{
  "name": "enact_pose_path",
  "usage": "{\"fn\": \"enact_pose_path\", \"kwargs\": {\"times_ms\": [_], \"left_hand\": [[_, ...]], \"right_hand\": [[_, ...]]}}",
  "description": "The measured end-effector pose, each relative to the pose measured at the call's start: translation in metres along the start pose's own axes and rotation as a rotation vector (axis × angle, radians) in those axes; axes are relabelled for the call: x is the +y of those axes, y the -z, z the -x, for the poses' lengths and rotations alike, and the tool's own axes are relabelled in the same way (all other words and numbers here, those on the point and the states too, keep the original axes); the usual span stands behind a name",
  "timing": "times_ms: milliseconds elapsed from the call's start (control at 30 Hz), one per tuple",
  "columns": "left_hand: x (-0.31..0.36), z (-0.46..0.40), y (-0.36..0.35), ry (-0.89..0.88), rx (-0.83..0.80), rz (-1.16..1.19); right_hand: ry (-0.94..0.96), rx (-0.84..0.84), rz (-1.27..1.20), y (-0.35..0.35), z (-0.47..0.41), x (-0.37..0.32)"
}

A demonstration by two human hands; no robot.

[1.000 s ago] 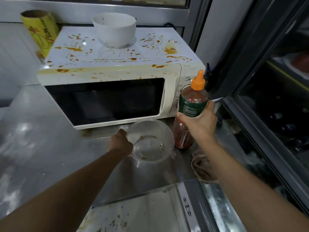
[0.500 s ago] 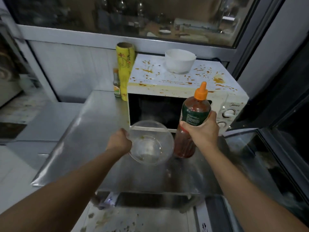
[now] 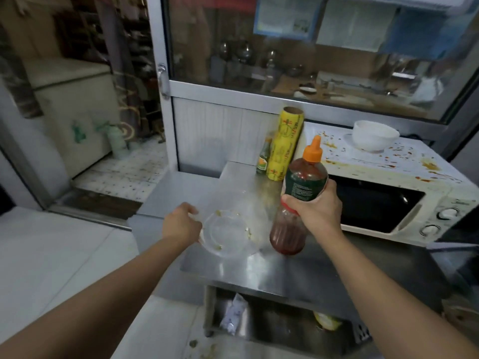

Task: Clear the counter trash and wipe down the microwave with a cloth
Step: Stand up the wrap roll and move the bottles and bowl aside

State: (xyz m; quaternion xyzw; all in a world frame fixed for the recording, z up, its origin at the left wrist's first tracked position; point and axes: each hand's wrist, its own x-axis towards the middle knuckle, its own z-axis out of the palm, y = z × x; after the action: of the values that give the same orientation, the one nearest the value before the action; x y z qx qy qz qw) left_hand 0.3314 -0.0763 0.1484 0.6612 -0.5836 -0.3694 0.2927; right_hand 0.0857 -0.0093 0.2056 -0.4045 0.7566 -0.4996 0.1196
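**Both hands loaded, microwave unwiped**

My left hand (image 3: 181,225) grips the rim of a clear plastic bowl (image 3: 225,229), fingers curled over its near-left edge. The bowl is tilted toward me and carries a few greenish food scraps on its inside. It hangs above the left part of the steel counter (image 3: 272,270), and I cannot tell whether its underside touches the metal.

My right hand (image 3: 315,209) wraps around the middle of a sauce bottle (image 3: 298,200), thumb across the green label. The bottle is upright with a slight lean, orange cap on top, red sauce showing below my fingers. It sits just right of the bowl, almost touching it.

The microwave (image 3: 388,187) stands on the right of the counter, door closed, its white top and front edge spattered with orange-brown sauce. A white bowl (image 3: 374,136) rests on its top toward the far side. Just left of the microwave, at the far edge of the counter, a yellow roll of wrap (image 3: 285,143) stands on end, with a small green bottle (image 3: 263,160) beside it.

On the shelf under the counter lie a crumpled wrapper (image 3: 233,314) and something yellow (image 3: 326,321), too blurred to name.
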Motion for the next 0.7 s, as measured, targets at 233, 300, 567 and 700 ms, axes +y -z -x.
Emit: {"fn": "enact_pose_path", "kwargs": {"times_ms": [233,300,567,700], "left_hand": [[-0.055,-0.007,0.101,0.013,0.054,0.104],[-0.063,-0.012,0.121,0.019,0.072,0.114],[-0.065,-0.056,0.159,0.048,0.112,0.117],[-0.046,-0.088,0.162,0.04,0.12,0.108]], "right_hand": [[0.026,-0.028,0.011,-0.063,0.044,-0.059],[0.038,-0.044,0.008,-0.079,0.048,-0.071],[0.095,-0.099,-0.039,-0.135,0.025,-0.098],[0.093,-0.097,-0.064,-0.155,-0.007,-0.102]]}}
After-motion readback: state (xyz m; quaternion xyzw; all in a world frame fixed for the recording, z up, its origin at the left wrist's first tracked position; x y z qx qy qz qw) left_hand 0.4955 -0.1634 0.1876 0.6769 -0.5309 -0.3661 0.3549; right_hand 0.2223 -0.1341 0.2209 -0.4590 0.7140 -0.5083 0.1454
